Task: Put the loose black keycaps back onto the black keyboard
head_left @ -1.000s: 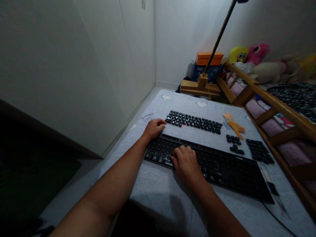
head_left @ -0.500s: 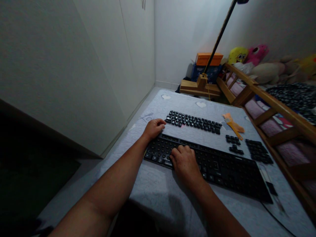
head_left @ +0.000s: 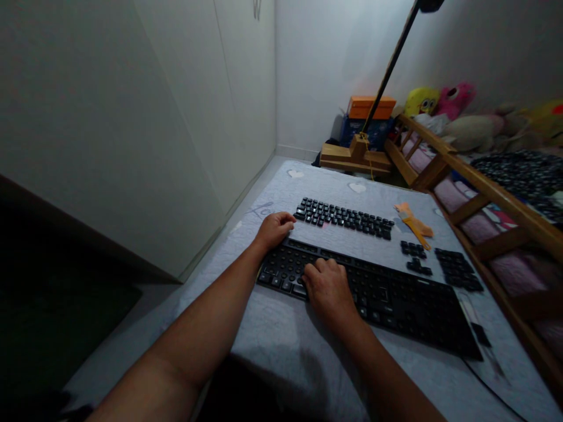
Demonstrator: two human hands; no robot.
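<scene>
A black keyboard (head_left: 409, 299) with most keycaps off lies on the cloth-covered surface; some keys remain along its near edge. My right hand (head_left: 328, 287) rests on its middle-left part with the fingers curled down; what is under the fingertips is hidden. Beyond the keyboard's far left corner is my left hand (head_left: 275, 230), thumb and fingers drawn together at the left end of rows of loose black keycaps (head_left: 345, 217). Anything between those fingers is too small to make out. Smaller groups of keycaps (head_left: 458, 269) lie to the right.
An orange cloth with a yellow-handled brush (head_left: 417, 232) lies at the back right. A cable (head_left: 492, 390) runs off the near right. A wooden bed rail (head_left: 484, 176) borders the right side, a white cabinet (head_left: 176, 117) the left. A stand on a wooden base (head_left: 354, 155) is behind.
</scene>
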